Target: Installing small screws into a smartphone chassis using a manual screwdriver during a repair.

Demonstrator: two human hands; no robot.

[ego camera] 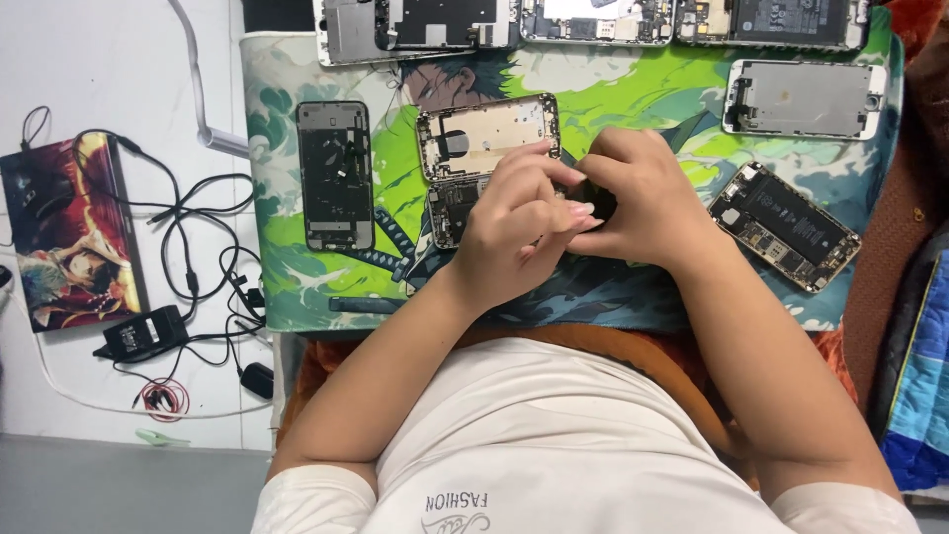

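Held part: a small black component [599, 203] sat pinched between both hands over the green illustrated desk mat [643, 89].
Left hand [514, 222]: fingers curled closed on the part.
Right hand [643, 203]: closed around it.
Handling: judged light, thin and fragile; best gripped by its edges.
Nearby: a gold metal phone housing [486, 133] lay just beside the hands.
Packaging: a flat rectangular red-and-dark illustrated box [64, 232] lay far left.

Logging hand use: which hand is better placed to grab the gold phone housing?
Likely the left hand: it lies beside the gold phone housing; the right hand sits farther off, on a small dark part.
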